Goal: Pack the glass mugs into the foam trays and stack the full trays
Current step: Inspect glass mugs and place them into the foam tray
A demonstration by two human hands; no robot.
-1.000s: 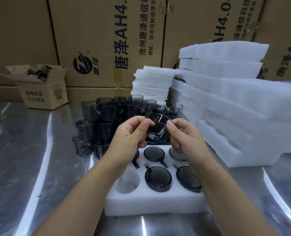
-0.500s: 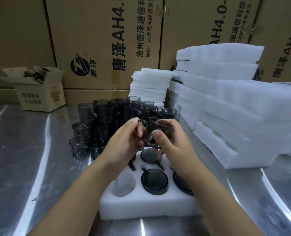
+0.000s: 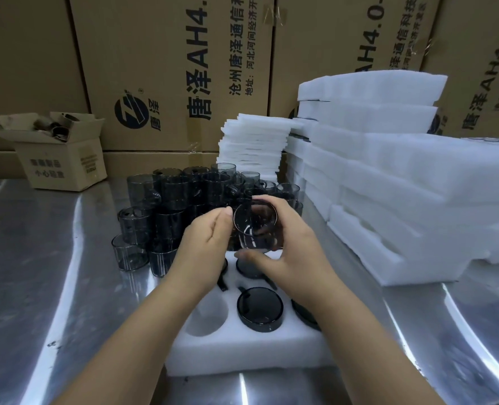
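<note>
right grip (image 3: 295,252) wraps a smoky glass mug (image 3: 255,226), fingers curled behind its wall and thumb under its near side. we hold the mug in the air, tilted so its open mouth faces us, just above the far pockets of the foam tray (image 3: 242,355). left grip (image 3: 204,247) sits just beside the mug on its left, thumb tip at the rim and fingers loosely curled; we cannot tell whether it has hold of the glass or only touches it.

the foam tray lies at the near edge of the table (image 3: 52,273), about midway along it. a seated mug (image 3: 260,309) fills its near middle pocket. another to the right is half hidden by our right forearm, and one more shows beneath our hands. the near left pocket (image 3: 207,317) shows only white foam.

beyond the tray, toward the far edge, loose mugs (image 3: 166,200) stand crowded together, some stacked on others. stacked trays (image 3: 388,200) rise along the table's right side, with a pile of thin foam sheets (image 3: 254,141) behind them. a small carton (image 3: 61,159) sits near the far left corner, in front of large printed cartons (image 3: 169,68).
</note>
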